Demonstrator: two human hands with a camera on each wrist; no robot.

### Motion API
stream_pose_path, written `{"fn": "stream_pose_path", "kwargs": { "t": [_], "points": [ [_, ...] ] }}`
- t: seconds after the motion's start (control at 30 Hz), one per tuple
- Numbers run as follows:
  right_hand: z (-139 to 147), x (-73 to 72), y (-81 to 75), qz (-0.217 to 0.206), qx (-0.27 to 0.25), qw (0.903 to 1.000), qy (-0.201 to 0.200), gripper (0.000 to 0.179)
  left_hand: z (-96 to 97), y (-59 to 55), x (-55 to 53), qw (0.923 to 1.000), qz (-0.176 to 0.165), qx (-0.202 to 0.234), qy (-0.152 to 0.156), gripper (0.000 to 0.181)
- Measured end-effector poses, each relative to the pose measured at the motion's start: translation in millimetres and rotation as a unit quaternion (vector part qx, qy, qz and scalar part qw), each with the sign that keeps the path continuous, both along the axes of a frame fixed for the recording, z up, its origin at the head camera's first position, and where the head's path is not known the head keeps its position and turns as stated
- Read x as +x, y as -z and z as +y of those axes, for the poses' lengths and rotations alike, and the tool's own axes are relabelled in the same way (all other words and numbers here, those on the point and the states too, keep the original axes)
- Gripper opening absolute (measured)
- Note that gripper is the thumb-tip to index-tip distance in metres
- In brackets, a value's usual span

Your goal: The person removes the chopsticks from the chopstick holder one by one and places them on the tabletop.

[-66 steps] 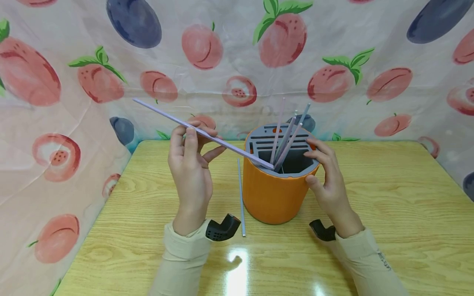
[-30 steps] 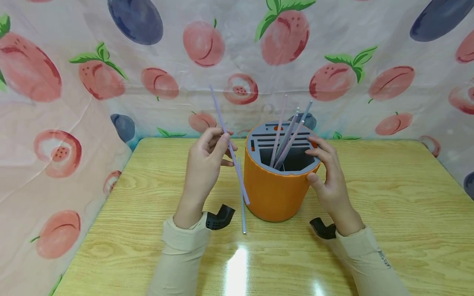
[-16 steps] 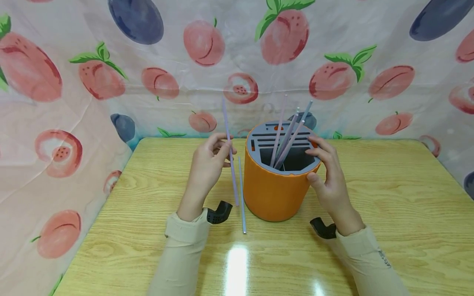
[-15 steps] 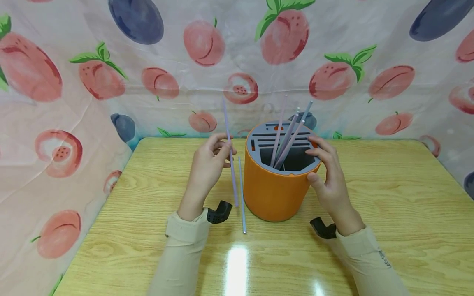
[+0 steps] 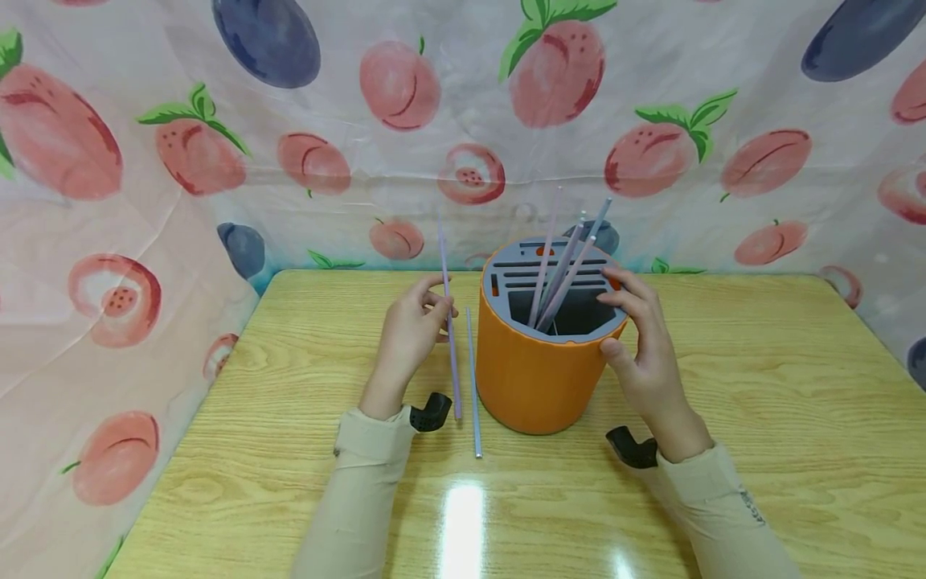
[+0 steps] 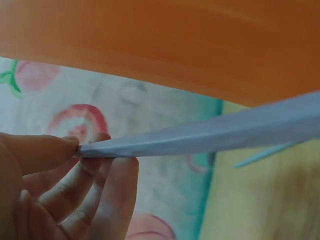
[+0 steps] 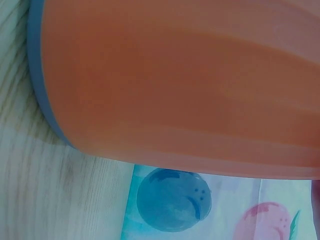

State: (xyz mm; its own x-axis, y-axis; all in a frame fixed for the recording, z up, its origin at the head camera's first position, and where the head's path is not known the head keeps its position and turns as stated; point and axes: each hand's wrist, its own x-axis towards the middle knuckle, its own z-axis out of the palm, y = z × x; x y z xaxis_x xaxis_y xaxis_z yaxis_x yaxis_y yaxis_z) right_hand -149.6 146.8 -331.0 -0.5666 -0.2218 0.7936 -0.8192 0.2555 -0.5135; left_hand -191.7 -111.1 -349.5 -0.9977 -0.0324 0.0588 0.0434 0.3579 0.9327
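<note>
Between thumb and fingers, my left hand (image 5: 415, 330) pinches a long pale purple chopstick (image 5: 452, 366), left of an orange knife holder (image 5: 538, 386). In the left wrist view the chopstick (image 6: 200, 134) runs from the fingertips toward the camera. A thin light blue chopstick (image 5: 473, 394) lies on the table between the held one and the holder. My right hand (image 5: 647, 362) grips the holder's right rim, thumb on the outer wall and fingers over the grey slotted top. Several purple and blue chopsticks (image 5: 553, 281) stand tilted in the holder's front opening.
A wood-grain table (image 5: 289, 386) is under everything. Behind and to the left hangs a cloth (image 5: 405, 193) printed with peaches and plums. Black wrist mounts (image 5: 432, 412) stick out from both sleeves.
My left hand has swung the purple chopstick away from the holder's rim, turned it nearly parallel to the blue one, and lowered it toward the table. The right hand stays on the rim.
</note>
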Motion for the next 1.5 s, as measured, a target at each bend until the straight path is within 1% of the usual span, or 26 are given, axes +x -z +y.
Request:
{"fn": "stream_pose_path", "kwargs": {
  "t": [0.13, 0.33, 0.47, 0.6, 0.67, 0.77, 1.0, 1.17, 1.27, 1.37, 1.5],
  "points": [
    [0, -0.4, -0.7, 0.003, -0.001, 1.0000, 0.002, 0.064, -0.2, 8.8, -5.0, 0.9996, -0.014, -0.022, 0.005, 0.042],
    [0, -0.8, -2.0, 0.003, -0.001, 1.0000, 0.002, 0.064, 0.0, 20.7, -11.9, 0.9982, -0.030, -0.051, 0.008, 0.051],
    [0, -0.7, -2.6, -0.001, -0.002, 1.0000, 0.003, 0.064, 1.0, 25.7, -12.9, 0.9969, -0.041, -0.066, 0.015, 0.057],
    [1, -0.6, -2.3, -0.005, -0.001, 1.0000, 0.004, 0.064, 1.5, 30.4, -12.6, 0.9953, -0.062, -0.070, 0.022, 0.063],
    [1, -0.5, -2.0, -0.006, -0.001, 1.0000, 0.004, 0.064, 1.5, 32.9, -12.5, 0.9943, -0.072, -0.073, 0.027, 0.064],
    [1, -0.5, -1.3, -0.007, 0.000, 1.0000, 0.004, 0.065, 1.2, 36.3, -12.2, 0.9922, -0.079, -0.090, 0.034, 0.060],
    [1, -1.1, -0.8, -0.005, -0.002, 1.0000, 0.000, 0.064, -0.1, 44.9, -12.6, 0.9861, -0.070, -0.140, 0.057, 0.047],
    [0, -1.7, -1.5, 0.000, -0.001, 1.0000, -0.001, 0.063, -0.2, 53.1, -14.8, 0.9783, -0.061, -0.182, 0.079, 0.046],
    [0, -1.9, -1.7, 0.001, 0.000, 1.0000, -0.001, 0.063, 0.0, 55.9, -15.3, 0.9745, -0.054, -0.201, 0.084, 0.047],
    [0, -2.0, -1.4, 0.000, 0.001, 1.0000, 0.000, 0.063, 0.2, 57.7, -15.2, 0.9719, -0.051, -0.213, 0.086, 0.047],
    [0, -2.2, -1.1, 0.002, 0.002, 1.0000, 0.000, 0.063, -0.1, 60.4, -15.1, 0.9688, -0.054, -0.224, 0.092, 0.049]
  ]
}}
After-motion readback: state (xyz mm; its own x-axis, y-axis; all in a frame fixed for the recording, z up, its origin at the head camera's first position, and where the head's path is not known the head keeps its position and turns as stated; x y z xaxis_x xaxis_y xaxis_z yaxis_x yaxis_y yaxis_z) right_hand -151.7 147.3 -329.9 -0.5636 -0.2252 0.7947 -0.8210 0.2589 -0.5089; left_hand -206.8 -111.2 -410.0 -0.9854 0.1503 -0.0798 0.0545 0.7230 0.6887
